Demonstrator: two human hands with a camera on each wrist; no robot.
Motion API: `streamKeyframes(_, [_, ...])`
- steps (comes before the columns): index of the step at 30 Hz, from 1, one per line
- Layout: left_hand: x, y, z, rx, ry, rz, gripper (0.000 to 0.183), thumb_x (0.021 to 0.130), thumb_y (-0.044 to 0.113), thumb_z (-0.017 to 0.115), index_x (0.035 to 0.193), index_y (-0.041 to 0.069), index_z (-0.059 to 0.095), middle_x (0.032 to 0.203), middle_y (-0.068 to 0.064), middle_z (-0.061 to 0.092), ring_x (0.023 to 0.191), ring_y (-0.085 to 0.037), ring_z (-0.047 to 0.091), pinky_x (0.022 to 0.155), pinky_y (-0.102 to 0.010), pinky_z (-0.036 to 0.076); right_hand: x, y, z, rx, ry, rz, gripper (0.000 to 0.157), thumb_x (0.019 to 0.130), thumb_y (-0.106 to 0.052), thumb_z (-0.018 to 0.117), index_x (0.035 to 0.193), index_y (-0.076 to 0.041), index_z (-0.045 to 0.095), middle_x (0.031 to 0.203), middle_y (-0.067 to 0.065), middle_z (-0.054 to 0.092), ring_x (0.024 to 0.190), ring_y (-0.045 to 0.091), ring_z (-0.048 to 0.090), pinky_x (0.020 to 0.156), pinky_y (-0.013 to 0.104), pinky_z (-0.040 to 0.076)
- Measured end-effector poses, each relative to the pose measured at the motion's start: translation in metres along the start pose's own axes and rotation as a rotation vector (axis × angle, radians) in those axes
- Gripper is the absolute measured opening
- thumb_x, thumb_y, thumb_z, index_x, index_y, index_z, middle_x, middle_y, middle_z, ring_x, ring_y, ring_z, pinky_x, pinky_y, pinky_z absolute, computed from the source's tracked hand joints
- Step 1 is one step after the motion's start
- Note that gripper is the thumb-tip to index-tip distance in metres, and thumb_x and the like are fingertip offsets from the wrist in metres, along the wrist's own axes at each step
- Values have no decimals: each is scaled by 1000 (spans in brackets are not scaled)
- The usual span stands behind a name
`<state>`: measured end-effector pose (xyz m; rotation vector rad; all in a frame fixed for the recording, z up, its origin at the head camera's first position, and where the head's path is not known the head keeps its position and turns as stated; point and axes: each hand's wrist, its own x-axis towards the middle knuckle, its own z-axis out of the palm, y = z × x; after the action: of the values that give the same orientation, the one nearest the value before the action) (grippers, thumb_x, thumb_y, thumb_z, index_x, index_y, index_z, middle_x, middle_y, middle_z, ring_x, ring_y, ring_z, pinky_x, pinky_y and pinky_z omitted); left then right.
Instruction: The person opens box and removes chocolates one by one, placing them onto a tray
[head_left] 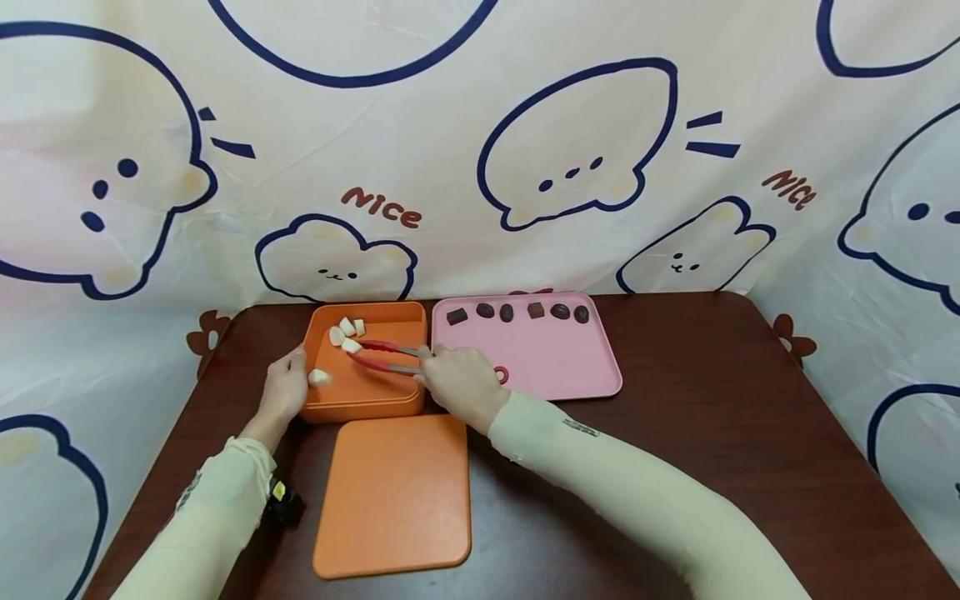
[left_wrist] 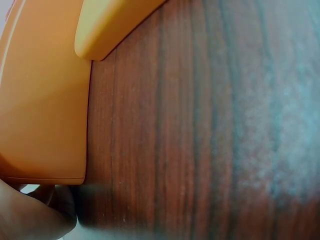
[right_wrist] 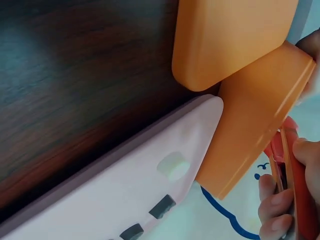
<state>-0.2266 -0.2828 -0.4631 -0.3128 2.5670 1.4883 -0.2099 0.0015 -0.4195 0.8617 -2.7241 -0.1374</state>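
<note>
My right hand (head_left: 463, 379) grips a pair of red-tipped metal tongs (head_left: 390, 367) over the orange box (head_left: 390, 408). The tongs' tips reach to a white piece (head_left: 351, 345) inside, near several other white chunks. One more white chunk (head_left: 318, 377) lies apart by the box's left wall. My left hand (head_left: 285, 385) holds the box at its left side, thumb by the rim. In the left wrist view, its fingers (left_wrist: 37, 212) curl against the end of the box.
A pink tray (head_left: 555, 358) stands right of the box, with a row of dark brown pieces (head_left: 536, 310) along its far edge. A pale round piece (right_wrist: 173, 166) on it shows in the right wrist view. The flat orange lid (head_left: 393, 500) lies in front of the box.
</note>
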Motion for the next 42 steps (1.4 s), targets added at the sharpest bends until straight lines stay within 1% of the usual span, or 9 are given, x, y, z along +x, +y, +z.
streamKeyframes(4, [-2,-2,-1,4,-4,11,64,109,45,7,162,10,10,170,-16,9,157,-40,8,127,-60,15,-10,6,-3,16,34,15,34,103,-43,57,115,-13,67,86,2,72,63,18,68,58,33,61])
streamKeyframes(9, [-1,-5,-1,4,-3,25,64,110,44,8,162,8,10,170,-17,9,157,-41,7,127,-61,14,-21,13,-7,18,36,28,39,103,-45,57,121,-12,67,87,2,72,64,19,68,60,34,61])
streamKeyframes(15, [-1,-5,0,5,-9,16,64,110,45,8,162,9,10,170,-17,9,157,-40,8,127,-60,14,-33,20,-13,93,26,79,37,102,-46,57,116,-13,67,83,3,70,62,20,67,57,37,60])
streamKeyframes(18, [-1,-4,0,2,-8,14,64,109,44,8,162,9,10,170,-16,9,157,-39,8,127,-59,14,-39,23,-16,119,26,104,37,102,-46,58,116,-13,67,80,2,68,62,19,67,56,38,60])
streamKeyframes(25, [0,-4,1,-3,-1,0,63,110,43,8,162,8,10,170,-16,9,158,-39,7,127,-59,14,-57,35,-18,164,50,129,32,101,-45,60,112,-15,66,76,0,66,62,18,67,53,39,57])
streamKeyframes(32, [0,-2,2,-17,21,-13,62,110,42,9,162,7,11,169,-17,12,157,-40,12,127,-59,16,-76,51,-18,188,81,140,30,99,-42,64,111,-15,67,74,-1,65,64,16,66,54,37,56])
streamKeyframes(38, [2,-1,2,-15,17,-11,62,111,41,9,162,8,11,169,-17,12,157,-39,12,127,-58,16,-93,67,-18,241,49,166,28,99,-39,65,111,-14,69,74,-2,65,64,14,63,57,36,56])
streamKeyframes(42, [2,0,2,-1,21,-14,62,110,41,9,162,5,12,169,-18,11,157,-39,10,128,-57,15,-102,78,-20,320,7,203,22,100,-38,64,100,-17,69,69,-6,60,63,11,56,58,33,52])
